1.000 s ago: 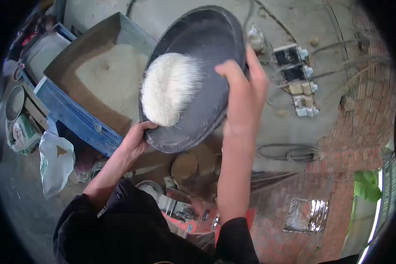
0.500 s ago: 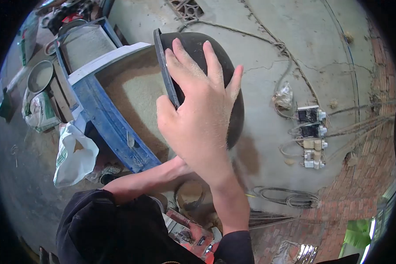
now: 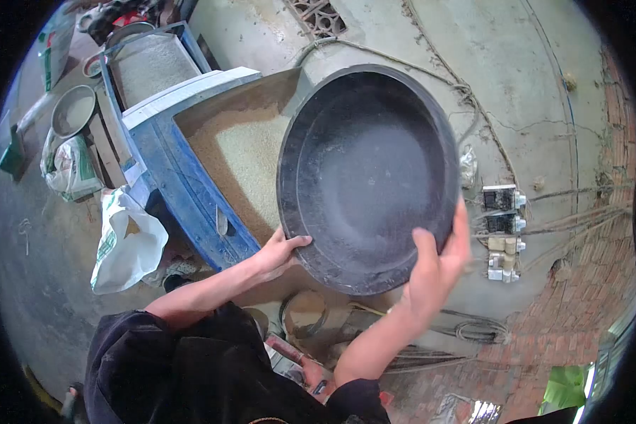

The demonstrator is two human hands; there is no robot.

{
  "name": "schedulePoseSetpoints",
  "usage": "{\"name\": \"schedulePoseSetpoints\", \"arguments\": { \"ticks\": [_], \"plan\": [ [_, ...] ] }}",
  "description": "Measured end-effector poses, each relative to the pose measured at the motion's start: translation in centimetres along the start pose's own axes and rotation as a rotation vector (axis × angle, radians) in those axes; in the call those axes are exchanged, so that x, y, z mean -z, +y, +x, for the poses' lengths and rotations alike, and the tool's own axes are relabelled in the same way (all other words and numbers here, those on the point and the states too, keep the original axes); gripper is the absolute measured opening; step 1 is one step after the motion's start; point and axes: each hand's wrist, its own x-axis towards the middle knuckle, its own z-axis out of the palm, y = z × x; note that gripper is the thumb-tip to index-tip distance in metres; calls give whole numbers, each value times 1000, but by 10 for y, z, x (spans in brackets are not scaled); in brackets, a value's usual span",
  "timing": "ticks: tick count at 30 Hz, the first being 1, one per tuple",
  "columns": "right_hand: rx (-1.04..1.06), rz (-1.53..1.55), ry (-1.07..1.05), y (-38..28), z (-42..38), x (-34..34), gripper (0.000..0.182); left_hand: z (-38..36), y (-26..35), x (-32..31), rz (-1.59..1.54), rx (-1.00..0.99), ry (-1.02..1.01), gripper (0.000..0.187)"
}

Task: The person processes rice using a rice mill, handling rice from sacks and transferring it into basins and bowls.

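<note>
A round black basin [image 3: 374, 177] faces me with its hollow inside showing; nothing lies in it. My left hand [image 3: 279, 256] grips its lower left rim, thumb over the edge and fingers hidden behind. On the lower right side, my right hand [image 3: 438, 265] holds the rim, its thumb on the inner wall and its fingers around the outside. Behind the basin, to the left, a blue hopper [image 3: 184, 187] holds pale grain [image 3: 251, 159]. A small metal scoop [image 3: 222, 222] rests on the hopper's near ledge.
An open white sack [image 3: 128, 240] stands left of the hopper. Farther left are a round metal pan [image 3: 74, 112] and another sack [image 3: 74, 168]. Electrical switches [image 3: 502, 222] and cables are fixed to the wall at right. A round container [image 3: 305, 312] stands below the basin.
The basin has turned from its dark outer side to its open inside, facing me. My right hand has moved from across its outside to the lower right rim.
</note>
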Motion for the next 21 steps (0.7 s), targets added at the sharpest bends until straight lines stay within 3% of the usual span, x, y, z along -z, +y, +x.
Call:
{"name": "schedulePoseSetpoints", "arguments": {
  "ticks": [1, 4, 5, 7, 9, 11, 12, 13, 14, 16, 18, 21],
  "plan": [
    [-12, -97, 52, 3, -9, 11, 60, -3, -1, 2, 8, 15, -1, 57],
    [-166, -260, 175, 33, -36, 61, 48, -16, -3, 12, 459, -323, 88, 65],
    [-176, -263, 192, 45, -40, 76, 48, -20, -6, 12, 470, -308, 79, 65],
    [-366, -121, 349, 70, -47, 108, 40, -32, -14, 12, 760, -550, 45, 62],
    [-473, -223, 317, 102, -52, 144, 37, -45, -20, 12, 815, -568, 15, 62],
    [-586, -325, 288, 125, -64, 171, 35, -62, -23, 11, 1187, -378, 15, 64],
    [-647, -422, 165, 134, -72, 182, 34, -72, -20, 6, 1240, -236, -2, 65],
    [-706, -515, 38, 145, -81, 190, 33, -77, -28, 9, 1327, -250, -40, 64],
    [-622, -539, 28, 171, -100, 197, 36, -87, -26, 2, 1395, -153, -58, 64],
    [-719, -340, -2, 185, -132, 195, 35, -96, -17, -3, 1469, -40, -91, 65],
    [-822, -258, -102, 200, -165, 200, 36, -92, -1, 6, 1641, 68, -273, 65],
    [-925, -203, -176, 190, -193, 188, 37, -67, 53, -17, 2122, 424, -647, 52]
  ]
}}
